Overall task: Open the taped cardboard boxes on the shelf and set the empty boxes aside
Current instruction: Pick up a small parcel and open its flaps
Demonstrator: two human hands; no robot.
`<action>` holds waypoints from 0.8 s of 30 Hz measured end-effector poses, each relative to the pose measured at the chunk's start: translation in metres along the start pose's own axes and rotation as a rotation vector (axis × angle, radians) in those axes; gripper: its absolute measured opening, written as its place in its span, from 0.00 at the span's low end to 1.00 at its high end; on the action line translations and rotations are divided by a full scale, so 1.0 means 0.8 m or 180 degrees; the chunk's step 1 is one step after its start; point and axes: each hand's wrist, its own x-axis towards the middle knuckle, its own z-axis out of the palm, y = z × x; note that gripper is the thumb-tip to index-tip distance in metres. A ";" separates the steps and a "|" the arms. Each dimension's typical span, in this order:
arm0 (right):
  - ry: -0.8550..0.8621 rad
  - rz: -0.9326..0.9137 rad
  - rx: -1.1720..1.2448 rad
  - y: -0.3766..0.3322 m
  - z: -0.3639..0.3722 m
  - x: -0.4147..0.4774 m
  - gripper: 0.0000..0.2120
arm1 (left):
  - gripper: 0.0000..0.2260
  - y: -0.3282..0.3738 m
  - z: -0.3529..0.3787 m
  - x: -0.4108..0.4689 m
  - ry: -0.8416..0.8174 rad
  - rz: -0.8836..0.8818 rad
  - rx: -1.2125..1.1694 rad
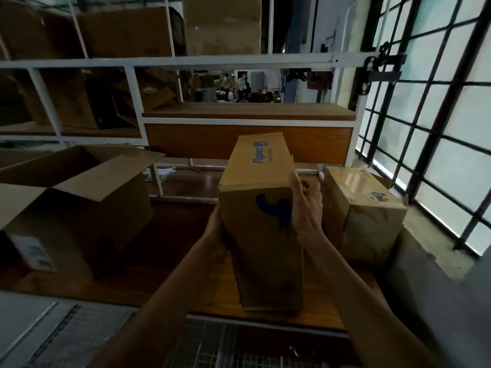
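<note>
A tall brown cardboard box (261, 221) with blue print stands on end at the middle of the wooden shelf (164, 251), tilted slightly. My left hand (215, 229) presses flat against its left side. My right hand (308, 205) grips its upper right edge, fingers curled over the corner. To the right sits a second closed box (369, 208) sealed with shiny tape. On the left stands a large box (77, 208) with its flaps open.
White metal racking (170, 61) with more cardboard boxes fills the back and left. A wooden-fronted shelf unit (249, 142) is behind the boxes. A barred window (435, 128) lines the right side. People stand far off in the background.
</note>
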 end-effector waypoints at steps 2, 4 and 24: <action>-0.0419 -0.0522 -0.0171 0.012 -0.001 -0.009 0.38 | 0.21 0.006 -0.007 0.003 0.0013 0.0090 -0.0024; -0.0793 -0.0876 -0.0567 0.019 0.005 -0.009 0.42 | 0.21 0.010 -0.010 0.003 0.0043 0.0150 -0.0049; -0.3104 -0.1560 -0.2492 0.095 0.079 0.000 0.49 | 0.20 0.053 -0.166 -0.001 0.0782 -0.0684 0.1979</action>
